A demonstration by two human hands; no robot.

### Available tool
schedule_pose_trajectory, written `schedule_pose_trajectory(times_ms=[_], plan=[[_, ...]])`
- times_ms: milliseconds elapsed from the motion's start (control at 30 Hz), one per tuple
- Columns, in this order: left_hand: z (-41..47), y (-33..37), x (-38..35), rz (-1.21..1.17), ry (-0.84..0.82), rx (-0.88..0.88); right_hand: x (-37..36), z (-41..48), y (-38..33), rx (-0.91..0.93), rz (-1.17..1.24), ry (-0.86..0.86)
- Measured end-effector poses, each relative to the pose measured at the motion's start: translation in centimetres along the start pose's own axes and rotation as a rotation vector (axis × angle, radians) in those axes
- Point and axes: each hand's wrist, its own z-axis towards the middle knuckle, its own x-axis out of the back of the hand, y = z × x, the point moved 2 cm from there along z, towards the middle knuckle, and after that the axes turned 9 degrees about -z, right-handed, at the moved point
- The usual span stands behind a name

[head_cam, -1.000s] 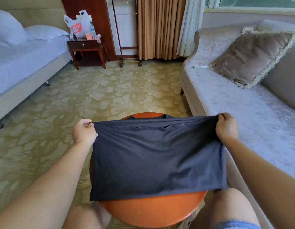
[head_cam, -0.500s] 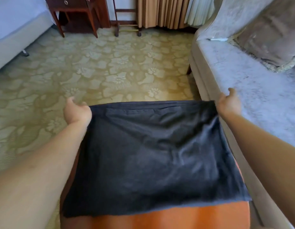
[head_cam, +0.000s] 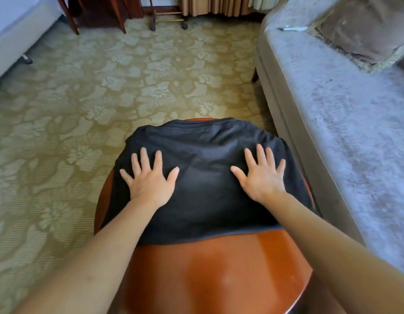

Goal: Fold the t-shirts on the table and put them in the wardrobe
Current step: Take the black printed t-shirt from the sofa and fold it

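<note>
A dark navy t-shirt [head_cam: 203, 200], folded over, lies across the far half of a round orange-brown wooden table [head_cam: 219, 275]. Its side edges hang a little over the table's rim. My left hand [head_cam: 149, 180] lies flat on the shirt's left part, fingers spread and straight. My right hand [head_cam: 261, 175] lies flat on the right part in the same way. Neither hand grips the cloth. No wardrobe shows in this view.
A grey sofa [head_cam: 346, 123] with a fringed cushion [head_cam: 364, 26] runs along the right, close to the table. A bed [head_cam: 13, 26] edges in at far left. A dark wooden nightstand [head_cam: 99, 12] and a wheeled stand [head_cam: 169, 17] are at the back. Patterned carpet [head_cam: 119, 87] fills the floor.
Both hands have let go of the shirt's far corners, laid the folded half down on the table, and now press flat on top. The head has tilted further down.
</note>
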Motion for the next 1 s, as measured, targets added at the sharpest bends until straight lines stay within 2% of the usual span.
schedule_pose_trajectory(times_ms=[133, 433, 600, 667, 833, 933, 1000], plan=[[-0.2, -1.3, -0.8, 0.017, -0.031, 0.030, -1.5, -0.5, 1.9, -0.038, -0.023, -0.006], [-0.1, -1.3, -0.8, -0.034, 0.038, 0.005, -1.6, -0.3, 1.9, -0.030, -0.030, 0.008], [-1.4, -1.8, -0.4, -0.281, 0.293, -0.121, -1.7, -0.9, 1.7, -0.044, -0.027, 0.029], [-1.5, -1.9, -0.4, -0.298, 0.335, -0.107, -1.8, -1.1, 1.6, -0.043, -0.033, 0.031], [-1.3, -2.0, -0.7, -0.162, 0.188, 0.066, -2.0, -1.8, 1.9, -0.047, -0.039, 0.030], [-1.4, -2.0, -0.2, -0.135, 0.107, -0.008, -2.2, -2.3, 2.1, -0.060, -0.036, 0.033], [-1.7, -2.1, 0.6, -0.167, 0.127, -0.015, -2.2, -2.5, 2.2, -0.069, -0.037, 0.031]])
